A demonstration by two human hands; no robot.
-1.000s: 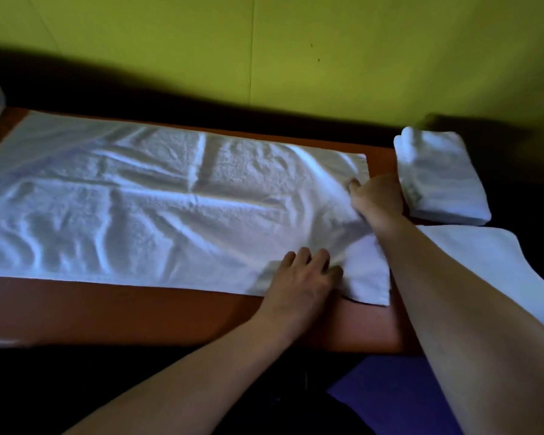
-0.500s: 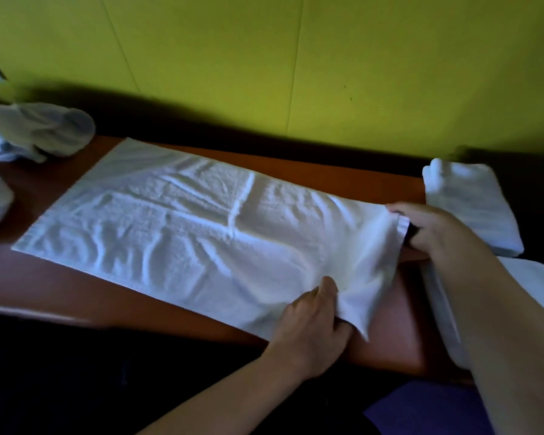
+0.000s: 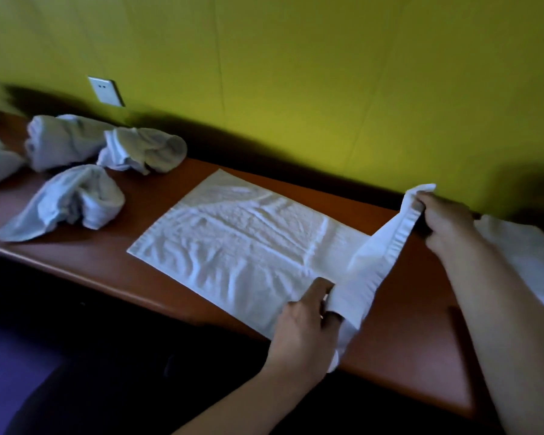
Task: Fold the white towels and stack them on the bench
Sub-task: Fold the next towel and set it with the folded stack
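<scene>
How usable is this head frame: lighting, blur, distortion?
Head view: dim, with a dark shadow band along the wall's base; the towel weave still reads, while the right hand and crumpled towels look smeared; wide-angle bend curves the bench edge.

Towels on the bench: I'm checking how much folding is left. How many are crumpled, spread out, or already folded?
Crumpled towels fully in view: 3
Spread towel, both hands lifting its right end: 1
Folded towels at right: at least 1
Total: 5, plus partial ones cut off at the left edge.
</scene>
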